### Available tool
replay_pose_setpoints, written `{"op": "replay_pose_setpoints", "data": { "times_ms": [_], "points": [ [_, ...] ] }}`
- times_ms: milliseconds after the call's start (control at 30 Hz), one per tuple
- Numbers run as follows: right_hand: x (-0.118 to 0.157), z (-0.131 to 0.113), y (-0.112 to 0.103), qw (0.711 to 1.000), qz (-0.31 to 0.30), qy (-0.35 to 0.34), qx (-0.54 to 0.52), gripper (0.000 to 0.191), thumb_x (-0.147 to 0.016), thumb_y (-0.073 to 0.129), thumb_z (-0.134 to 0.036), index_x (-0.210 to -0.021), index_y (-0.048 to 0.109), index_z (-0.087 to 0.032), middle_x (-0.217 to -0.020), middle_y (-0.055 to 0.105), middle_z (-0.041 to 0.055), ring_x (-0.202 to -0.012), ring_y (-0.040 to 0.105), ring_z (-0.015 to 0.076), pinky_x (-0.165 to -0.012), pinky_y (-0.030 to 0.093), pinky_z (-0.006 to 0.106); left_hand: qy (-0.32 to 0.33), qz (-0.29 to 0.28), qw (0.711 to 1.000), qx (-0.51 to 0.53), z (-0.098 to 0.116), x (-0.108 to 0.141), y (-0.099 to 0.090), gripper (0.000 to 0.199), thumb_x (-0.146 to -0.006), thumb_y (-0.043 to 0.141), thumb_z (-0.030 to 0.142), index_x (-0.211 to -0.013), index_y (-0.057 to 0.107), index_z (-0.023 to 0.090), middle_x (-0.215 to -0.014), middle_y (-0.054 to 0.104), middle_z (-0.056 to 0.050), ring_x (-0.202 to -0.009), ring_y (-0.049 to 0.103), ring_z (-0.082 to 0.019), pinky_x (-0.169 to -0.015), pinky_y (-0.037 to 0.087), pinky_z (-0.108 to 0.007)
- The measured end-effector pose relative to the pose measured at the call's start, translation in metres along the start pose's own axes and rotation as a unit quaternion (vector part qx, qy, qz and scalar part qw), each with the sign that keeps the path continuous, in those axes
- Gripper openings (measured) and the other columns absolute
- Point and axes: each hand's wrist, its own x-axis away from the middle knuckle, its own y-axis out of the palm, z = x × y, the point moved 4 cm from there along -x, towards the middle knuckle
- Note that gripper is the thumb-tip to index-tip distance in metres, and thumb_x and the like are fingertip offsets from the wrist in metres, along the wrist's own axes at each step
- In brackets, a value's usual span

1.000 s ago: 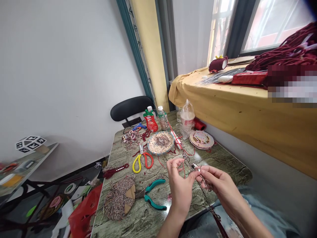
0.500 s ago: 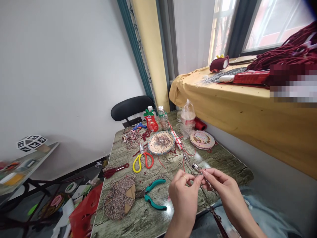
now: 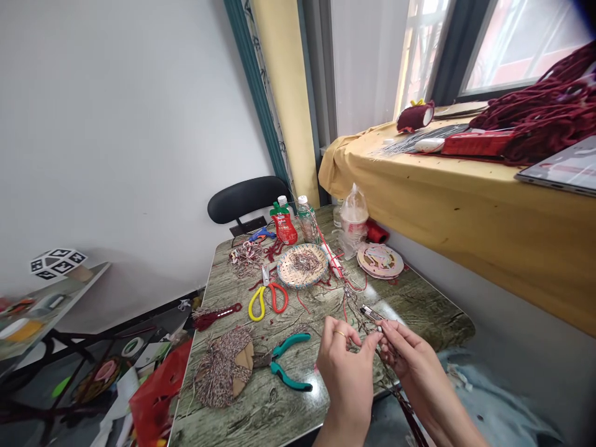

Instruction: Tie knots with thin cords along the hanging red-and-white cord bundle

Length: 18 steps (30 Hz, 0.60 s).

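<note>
Over the table's near right part, my left hand (image 3: 347, 366) and my right hand (image 3: 414, 357) meet fingertip to fingertip. Both pinch a thin braided cord (image 3: 386, 375), which hangs below them toward my lap as dark red strands (image 3: 410, 419). The exact spot gripped is too small to make out. Just beyond the fingertips lies a small metal clip or cutter (image 3: 371, 313) beside tangled cord. Left of my left hand are teal-handled pliers (image 3: 291, 375), by a card wound with mottled yarn (image 3: 226, 369). Scissors (image 3: 267, 301) with yellow and red handles lie farther back.
A woven tray (image 3: 302, 266) of thread scraps, a red pouch (image 3: 285, 226), a bottle (image 3: 306, 217), a bagged cup (image 3: 354, 217) and round discs (image 3: 380, 261) stand at the back. A yellow-covered ledge (image 3: 419, 180) runs along the right.
The fingers of my left hand have shifted slightly around the cord, and the cord at the fingertips has moved a little. The view has tilted slightly, showing a laptop edge on the ledge.
</note>
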Motion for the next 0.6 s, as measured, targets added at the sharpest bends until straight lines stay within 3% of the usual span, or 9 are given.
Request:
{"op": "replay_pose_setpoints", "data": {
  "times_ms": [100,200,300,500,600],
  "points": [
    [0.002,0.011,0.003,0.993,-0.013,0.061,-0.096,0.016,-0.063,0.068,-0.031,-0.075,0.064,-0.02,-0.062,0.059,-0.0023,-0.055,0.054,0.0099,-0.053,0.044,0.02,0.047,-0.015,0.999,0.008,0.005,0.004,0.0,0.022,-0.07,0.058,0.03,-0.054,0.051,0.018,-0.06,0.048,0.001,-0.06,0.045,-0.011,-0.057,0.036,-0.023],
    [0.004,0.017,0.005,0.982,-0.02,0.098,-0.161,0.016,-0.062,0.069,-0.029,-0.075,0.064,-0.022,-0.069,0.063,-0.003,-0.062,0.057,0.0094,-0.056,0.046,0.018,0.049,-0.025,0.998,0.044,0.009,0.007,0.002,0.013,-0.072,0.056,0.027,-0.065,0.062,0.019,-0.064,0.053,-0.001,-0.063,0.049,-0.012,-0.06,0.038,-0.023],
    [0.006,0.016,0.004,0.98,-0.015,0.097,-0.174,0.015,-0.062,0.069,-0.027,-0.075,0.065,-0.021,-0.074,0.066,-0.0026,-0.066,0.059,0.0097,-0.059,0.047,0.017,0.046,-0.041,0.996,0.068,0.011,0.008,0.004,0.012,-0.074,0.054,0.025,-0.075,0.066,0.022,-0.067,0.056,-0.001,-0.066,0.05,-0.012,-0.061,0.039,-0.024],
    [0.005,0.016,0.0,0.975,-0.015,0.101,-0.2,0.013,-0.064,0.068,-0.023,-0.077,0.066,-0.021,-0.076,0.067,-0.0024,-0.071,0.061,0.0105,-0.062,0.05,0.017,0.066,-0.068,0.993,0.066,0.012,0.01,0.007,0.014,-0.074,0.052,0.021,-0.072,0.066,0.021,-0.066,0.057,-0.002,-0.067,0.049,-0.014,-0.061,0.038,-0.025],
    [0.004,0.016,-0.002,0.984,-0.029,0.075,-0.159,0.01,-0.069,0.064,-0.026,-0.078,0.067,-0.023,-0.077,0.067,-0.0018,-0.071,0.062,0.0124,-0.062,0.052,0.019,0.037,-0.083,0.993,0.079,0.011,0.009,0.007,0.013,-0.073,0.052,0.02,-0.071,0.065,0.019,-0.067,0.057,-0.002,-0.064,0.048,-0.013,-0.058,0.036,-0.024]
  ]
}}
